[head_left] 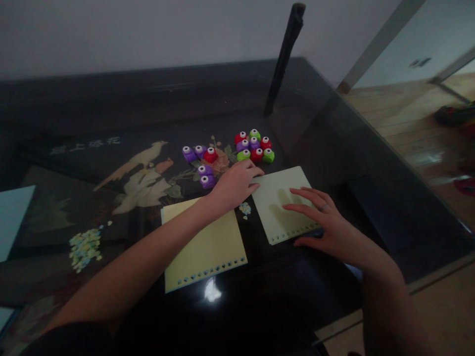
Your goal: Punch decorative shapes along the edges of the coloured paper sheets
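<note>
My left hand reaches across, its fingers stretched out at the upper left corner of a pale cream sheet of paper. Over the right side of that sheet hovers my right hand, fingers spread and casting shadows on it; a ring shows on one finger. A row of small punched shapes runs along the sheet's near edge. Beneath my left forearm lies a yellow sheet with a similar punched row. Between the sheets is a small heap of paper cutouts. Just beyond my left hand stand red, green and purple craft punches.
More punches, mostly purple, sit left of the main cluster. A larger pile of paper cutouts lies at left, near a pale blue sheet. The dark glass-topped table carries a bird-and-flower picture. A dark post rises at the back.
</note>
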A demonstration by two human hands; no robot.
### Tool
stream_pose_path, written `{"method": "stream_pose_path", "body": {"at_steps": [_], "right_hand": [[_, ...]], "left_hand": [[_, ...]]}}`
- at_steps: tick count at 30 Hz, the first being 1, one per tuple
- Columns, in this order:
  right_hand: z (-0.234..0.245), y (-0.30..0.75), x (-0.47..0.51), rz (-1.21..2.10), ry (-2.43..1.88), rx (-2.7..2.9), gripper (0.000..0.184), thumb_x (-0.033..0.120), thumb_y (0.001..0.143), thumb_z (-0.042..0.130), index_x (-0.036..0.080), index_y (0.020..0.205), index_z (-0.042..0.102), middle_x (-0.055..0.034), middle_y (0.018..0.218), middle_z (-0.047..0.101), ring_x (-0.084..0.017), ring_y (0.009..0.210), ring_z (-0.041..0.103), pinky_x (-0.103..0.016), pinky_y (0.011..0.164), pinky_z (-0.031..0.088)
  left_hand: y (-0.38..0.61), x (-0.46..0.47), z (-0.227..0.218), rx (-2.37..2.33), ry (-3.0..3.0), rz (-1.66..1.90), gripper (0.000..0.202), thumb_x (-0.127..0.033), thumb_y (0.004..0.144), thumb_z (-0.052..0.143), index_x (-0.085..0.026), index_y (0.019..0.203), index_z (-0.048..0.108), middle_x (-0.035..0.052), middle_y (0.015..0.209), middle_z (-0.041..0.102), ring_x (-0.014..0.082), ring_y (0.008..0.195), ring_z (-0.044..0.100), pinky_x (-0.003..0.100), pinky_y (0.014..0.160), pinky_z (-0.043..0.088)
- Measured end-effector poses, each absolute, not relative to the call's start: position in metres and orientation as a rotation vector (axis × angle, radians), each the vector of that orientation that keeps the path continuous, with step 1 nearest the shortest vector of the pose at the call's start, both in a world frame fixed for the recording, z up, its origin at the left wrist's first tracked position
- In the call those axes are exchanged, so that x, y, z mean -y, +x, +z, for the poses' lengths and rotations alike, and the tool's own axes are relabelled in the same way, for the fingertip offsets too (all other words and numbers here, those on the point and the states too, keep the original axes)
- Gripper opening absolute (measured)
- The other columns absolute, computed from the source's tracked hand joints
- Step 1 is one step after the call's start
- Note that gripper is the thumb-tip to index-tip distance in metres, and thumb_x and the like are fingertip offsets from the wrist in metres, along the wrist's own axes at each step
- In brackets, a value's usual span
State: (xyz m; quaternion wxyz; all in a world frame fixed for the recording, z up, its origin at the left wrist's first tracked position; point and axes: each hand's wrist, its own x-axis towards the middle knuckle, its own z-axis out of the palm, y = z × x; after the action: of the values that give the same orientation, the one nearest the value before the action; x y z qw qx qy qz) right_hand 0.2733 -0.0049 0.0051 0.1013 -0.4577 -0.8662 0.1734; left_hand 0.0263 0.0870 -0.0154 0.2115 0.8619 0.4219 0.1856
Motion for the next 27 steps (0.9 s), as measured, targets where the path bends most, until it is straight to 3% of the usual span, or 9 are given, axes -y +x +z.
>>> {"method": "stream_pose_path", "body": {"at_steps": [7, 27], "right_hand": [[0.0020, 0.2678, 0.0055, 0.455, -1.378, 2.625, 0.059, 0.033, 0.074, 0.071, 0.029, 0.130, 0.051, -0.0083, 0.144, 0.043, -0.034, 0.136, 0.031, -0.064, 0.108, 0.025], [-0.0030, 0.2711, 0.0013, 0.426, -1.241, 2.635, 0.048, 0.029, 0.079, 0.066, 0.030, 0.125, 0.052, -0.0069, 0.138, 0.050, -0.030, 0.130, 0.041, -0.063, 0.107, 0.024]], "left_hand": [[0.0273, -0.0879, -0.0137, -1.152, 2.381, 0.483, 0.025, -0.015, 0.085, 0.057, -0.015, 0.109, 0.065, 0.0089, 0.106, 0.060, 0.0222, 0.100, 0.057, 0.036, 0.093, 0.045], [0.0257, -0.0928, -0.0103, -1.054, 2.506, 0.408, 0.028, -0.018, 0.086, 0.056, -0.017, 0.114, 0.060, 0.0086, 0.111, 0.059, 0.0214, 0.106, 0.056, 0.033, 0.090, 0.044]]}}
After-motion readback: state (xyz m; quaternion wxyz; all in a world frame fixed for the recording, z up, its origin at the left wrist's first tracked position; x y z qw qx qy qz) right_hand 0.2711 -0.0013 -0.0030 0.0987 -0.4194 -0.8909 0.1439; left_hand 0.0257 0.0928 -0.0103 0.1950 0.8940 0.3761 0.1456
